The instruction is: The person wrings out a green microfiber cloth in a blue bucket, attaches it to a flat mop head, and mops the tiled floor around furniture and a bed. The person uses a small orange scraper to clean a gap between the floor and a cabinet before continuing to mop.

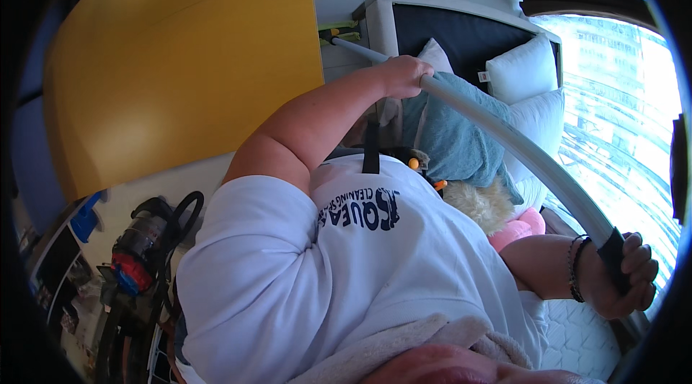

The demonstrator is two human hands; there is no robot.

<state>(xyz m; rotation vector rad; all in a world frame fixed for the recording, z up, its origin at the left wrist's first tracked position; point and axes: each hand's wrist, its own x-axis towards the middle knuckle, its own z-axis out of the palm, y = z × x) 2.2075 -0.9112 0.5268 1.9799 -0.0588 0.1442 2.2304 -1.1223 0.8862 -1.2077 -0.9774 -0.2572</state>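
Both my hands are on one long pale grey pole (pixel 505 132) that runs diagonally across the view. My left hand (pixel 404 75) is wrapped around its middle, in front of my waist. At the upper end on the right, my right hand (pixel 621 281) is closed around the black grip (pixel 614 259). The pole's far end meets a flat mop-like head (pixel 346 32) with yellow-green edges, low beside a bed frame. Part of that head is hidden by the yellow panel's edge.
A large yellow panel (pixel 189 59) rises at left. A canister vacuum (pixel 140 238) with a black hose stands below it. The upholstered bed frame (pixel 381 21) holds white pillows (pixel 524 67), a teal cushion (pixel 459 124) and plush items. A bright window (pixel 611 113) is at right, a quilted mattress (pixel 576 335) lower right.
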